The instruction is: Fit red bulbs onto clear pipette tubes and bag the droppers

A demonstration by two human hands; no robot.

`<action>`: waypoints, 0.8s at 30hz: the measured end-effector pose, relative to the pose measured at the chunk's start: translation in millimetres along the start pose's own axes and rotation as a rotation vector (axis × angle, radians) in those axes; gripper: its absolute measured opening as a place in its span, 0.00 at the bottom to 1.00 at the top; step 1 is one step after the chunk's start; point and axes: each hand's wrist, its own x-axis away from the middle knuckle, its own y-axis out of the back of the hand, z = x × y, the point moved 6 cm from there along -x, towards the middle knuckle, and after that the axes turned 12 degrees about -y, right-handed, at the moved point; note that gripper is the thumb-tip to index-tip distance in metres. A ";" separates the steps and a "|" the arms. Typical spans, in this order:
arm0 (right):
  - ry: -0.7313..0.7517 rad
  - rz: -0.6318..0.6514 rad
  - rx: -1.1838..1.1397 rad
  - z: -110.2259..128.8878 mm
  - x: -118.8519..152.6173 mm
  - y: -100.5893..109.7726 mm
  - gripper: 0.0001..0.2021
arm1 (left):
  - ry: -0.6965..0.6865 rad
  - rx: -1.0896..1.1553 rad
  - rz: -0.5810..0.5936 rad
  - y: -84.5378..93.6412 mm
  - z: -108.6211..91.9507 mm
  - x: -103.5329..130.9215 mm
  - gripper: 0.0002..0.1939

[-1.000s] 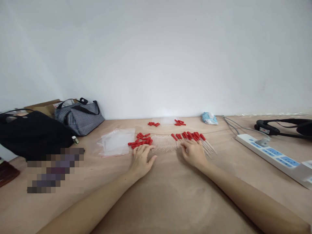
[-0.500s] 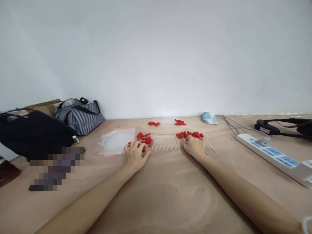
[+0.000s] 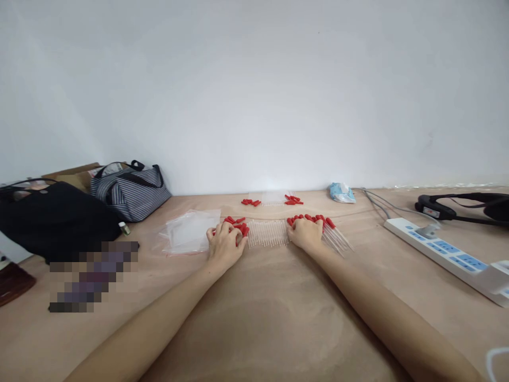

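My left hand rests over a pile of red caps, fingers bent and apart with the thumb out to the side; its fingertips are partly hidden, and I see no cap gripped. Beside the pile lies a row of thin clear tubes with pale tips. At the row's right end is my right hand, its fingers curled downward and closed; what they hold, if anything, is hidden. Red-capped clear tubes fan out from behind and to the right of this hand.
Clear plastic bags lie left of the pile. More red caps and tubes are near the wall. A blue tissue pack, a power strip and a black headset stand right. Left are a striped bag and a black bag.
My right hand has slid left, to the end of the tube row, uncovering more of the red-capped tubes. My left hand has shifted slightly right, and its thumb is closer to the caps.
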 end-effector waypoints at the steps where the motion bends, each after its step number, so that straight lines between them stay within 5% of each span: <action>1: -0.023 0.017 0.006 1.7 -2.3 -1.0 0.15 | 0.012 -0.011 0.002 -0.8 0.2 -3.5 0.10; 8: -0.088 0.087 0.051 7.5 -10.1 -6.9 0.14 | 0.042 -0.013 0.061 -8.9 -1.4 -14.5 0.12; 14: -0.040 0.085 0.059 12.5 -6.3 -7.0 0.13 | -0.003 0.081 -0.030 3.8 -8.0 -12.6 0.07; 19: 0.073 0.041 0.056 10.1 10.3 2.5 0.14 | -0.358 0.344 -0.083 19.1 -34.4 5.9 0.06; 24: 0.555 0.049 -0.045 9.8 47.3 13.9 0.11 | -0.641 0.500 0.118 14.2 -44.3 25.3 0.12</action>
